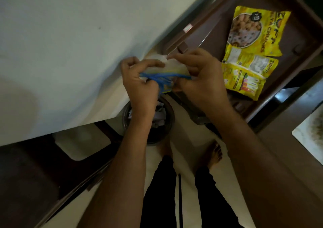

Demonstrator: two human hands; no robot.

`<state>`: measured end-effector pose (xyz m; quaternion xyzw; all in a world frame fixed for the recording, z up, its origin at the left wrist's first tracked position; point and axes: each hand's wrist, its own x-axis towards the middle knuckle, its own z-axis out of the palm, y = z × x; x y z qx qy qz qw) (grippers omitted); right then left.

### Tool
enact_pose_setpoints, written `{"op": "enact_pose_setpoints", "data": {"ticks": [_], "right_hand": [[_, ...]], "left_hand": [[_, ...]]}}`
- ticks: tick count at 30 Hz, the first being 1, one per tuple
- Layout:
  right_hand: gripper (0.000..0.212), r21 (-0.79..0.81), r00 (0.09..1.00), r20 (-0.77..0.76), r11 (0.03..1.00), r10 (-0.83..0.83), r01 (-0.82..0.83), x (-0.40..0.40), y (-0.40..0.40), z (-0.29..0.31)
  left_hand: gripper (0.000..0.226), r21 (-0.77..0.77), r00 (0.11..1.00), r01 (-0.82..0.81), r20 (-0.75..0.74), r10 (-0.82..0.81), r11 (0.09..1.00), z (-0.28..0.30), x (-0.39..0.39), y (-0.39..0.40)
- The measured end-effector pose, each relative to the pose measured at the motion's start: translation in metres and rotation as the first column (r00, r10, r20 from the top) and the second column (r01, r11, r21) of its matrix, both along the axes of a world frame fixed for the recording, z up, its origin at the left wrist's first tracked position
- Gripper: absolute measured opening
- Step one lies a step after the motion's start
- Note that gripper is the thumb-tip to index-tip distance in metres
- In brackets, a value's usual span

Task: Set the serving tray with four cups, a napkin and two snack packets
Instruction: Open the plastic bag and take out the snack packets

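Note:
A brown serving tray point(206, 26) lies at the upper right. Two yellow snack packets rest on it: a large one point(255, 30) and a smaller one point(250, 77) just below it. Between the tray's near corner and the white surface, my left hand point(139, 81) and my right hand point(201, 75) both grip a clear plastic pack of white napkins point(173, 67) with blue and yellow print. My fingers pinch its top edge. No cups are in view.
A white-covered surface point(61, 53) fills the upper left. Below my hands a round dark bin point(167, 121) holds paper scraps. My legs and bare feet point(213, 154) stand on a pale floor. A dark cabinet top point(288, 149) is at right.

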<state>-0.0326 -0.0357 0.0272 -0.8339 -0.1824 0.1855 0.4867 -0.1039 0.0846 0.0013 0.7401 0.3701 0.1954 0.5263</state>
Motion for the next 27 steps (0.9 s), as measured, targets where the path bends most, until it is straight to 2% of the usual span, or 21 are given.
{"op": "enact_pose_setpoints", "data": {"ticks": [3, 6, 9, 12, 14, 16, 17, 19, 22, 24, 27], "right_hand": [[0.048, -0.058, 0.973, 0.229, 0.998, 0.001, 0.013, -0.022, 0.018, -0.013], [0.039, -0.107, 0.949, 0.312, 0.994, 0.046, -0.013, -0.040, 0.021, -0.027], [0.029, -0.243, 0.924, 0.335, 0.964, 0.184, -0.104, -0.059, 0.022, -0.041], [0.029, -0.395, 0.920, 0.263, 0.903, 0.289, -0.171, -0.077, 0.024, -0.060], [0.031, -0.458, 0.930, 0.219, 0.873, 0.294, -0.168, -0.084, 0.026, -0.073], [0.031, -0.530, 0.933, 0.175, 0.829, 0.314, -0.179, -0.089, 0.031, -0.089], [0.032, -0.539, 0.942, 0.113, 0.816, 0.315, -0.208, -0.091, 0.035, -0.098], [0.034, -0.502, 0.950, -0.069, 0.812, 0.304, -0.297, -0.095, 0.040, -0.117], [0.033, -0.503, 0.931, -0.222, 0.784, 0.289, -0.363, -0.106, 0.038, -0.147], [0.037, -0.495, 0.919, -0.297, 0.782, 0.259, -0.379, -0.112, 0.033, -0.162], [0.036, -0.500, 0.894, -0.381, 0.762, 0.234, -0.413, -0.116, 0.030, -0.182]], "left_hand": [[0.057, 0.016, 0.982, -0.147, -0.115, 0.147, 0.989, -0.005, -0.016, 0.003], [0.041, 0.078, 0.909, -0.168, -0.374, 0.185, 0.983, -0.025, -0.031, 0.009], [0.026, 0.058, 0.844, -0.215, -0.491, 0.216, 0.975, -0.043, -0.043, 0.017], [0.023, -0.074, 0.814, -0.260, -0.553, 0.177, 0.963, -0.058, -0.053, 0.017], [0.016, -0.275, 0.797, -0.365, -0.585, 0.147, 0.889, -0.070, -0.058, 0.015], [0.014, -0.472, 0.756, -0.555, -0.629, 0.179, 0.685, -0.087, -0.059, 0.017], [0.017, -0.525, 0.729, -0.619, -0.661, 0.179, 0.584, -0.096, -0.061, 0.018], [0.032, -0.581, 0.708, -0.665, -0.691, 0.147, 0.469, -0.113, -0.068, 0.020], [0.032, -0.600, 0.706, -0.667, -0.699, 0.118, 0.441, -0.134, -0.079, 0.019], [0.008, -0.589, 0.700, -0.658, -0.708, 0.092, 0.469, -0.143, -0.084, 0.020], [0.026, -0.573, 0.697, -0.640, -0.713, 0.073, 0.511, -0.163, -0.087, 0.022]]}}
